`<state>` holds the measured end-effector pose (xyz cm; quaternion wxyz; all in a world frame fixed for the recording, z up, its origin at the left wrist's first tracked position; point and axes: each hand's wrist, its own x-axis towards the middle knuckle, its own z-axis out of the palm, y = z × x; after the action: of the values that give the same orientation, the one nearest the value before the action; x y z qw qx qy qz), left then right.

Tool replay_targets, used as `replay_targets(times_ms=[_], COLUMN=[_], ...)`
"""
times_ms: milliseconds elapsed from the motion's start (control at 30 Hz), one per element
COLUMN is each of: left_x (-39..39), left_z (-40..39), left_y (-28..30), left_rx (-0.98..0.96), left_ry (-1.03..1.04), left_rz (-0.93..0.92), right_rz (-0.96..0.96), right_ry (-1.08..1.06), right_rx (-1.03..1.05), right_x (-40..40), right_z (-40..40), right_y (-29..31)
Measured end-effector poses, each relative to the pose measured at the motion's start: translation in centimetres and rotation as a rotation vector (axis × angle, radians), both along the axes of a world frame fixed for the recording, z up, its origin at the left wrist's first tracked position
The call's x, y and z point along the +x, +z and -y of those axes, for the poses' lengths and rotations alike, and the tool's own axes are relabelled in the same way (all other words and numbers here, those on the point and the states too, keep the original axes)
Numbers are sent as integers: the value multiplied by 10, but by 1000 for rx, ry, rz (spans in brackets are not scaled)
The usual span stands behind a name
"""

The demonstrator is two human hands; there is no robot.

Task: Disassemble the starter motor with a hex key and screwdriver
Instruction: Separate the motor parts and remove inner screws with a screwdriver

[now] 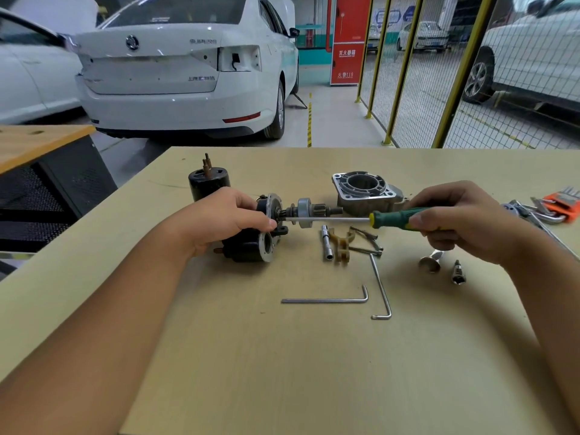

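Starter motor (254, 227) lies on its side at mid-table, partly stripped: black body, round metal flange on the lower end, pinion shaft (309, 211) sticking out to the right. It is gripped by the left hand (229, 219), fingers curled over the top, thumb at the end plate. Screwdriver (398, 218), green handle with yellow trim, is clenched in the right hand (464, 221); its bright steel shank is held level, tip at the motor's end plate.

Red cabinet (346, 39) at the back carries white writing, "110" readable. Car (185, 64) boot lettering too blurred to be read.

Cast aluminium housing (364, 191), square flange with round bore, is set behind the shaft. Black cylinder (207, 183) with copper studs stands upright behind the left hand. Two L-shaped hex keys (326, 300) lie near the front, on the pale wooden table (282, 372). Socket (326, 243), tan plastic fork (342, 244) and long bolts (365, 243) lie just beside one another.
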<state>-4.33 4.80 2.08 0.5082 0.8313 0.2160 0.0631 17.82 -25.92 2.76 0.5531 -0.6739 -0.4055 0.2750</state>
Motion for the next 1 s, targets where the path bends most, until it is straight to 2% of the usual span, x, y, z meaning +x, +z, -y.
replay_targets(times_ms=[633,1000], left_x=[-2,-1], left_z=[-4,-2], left_y=[-1,0], left_rx=[-42,-40], left_ry=[-56,-31], left_rz=[8,4], right_rz=[-47,-26], right_ry=[-50,-48], right_rx=[-103,-44], right_x=[-2,-3], right_z=[-5,-8], right_y=[-7,-13])
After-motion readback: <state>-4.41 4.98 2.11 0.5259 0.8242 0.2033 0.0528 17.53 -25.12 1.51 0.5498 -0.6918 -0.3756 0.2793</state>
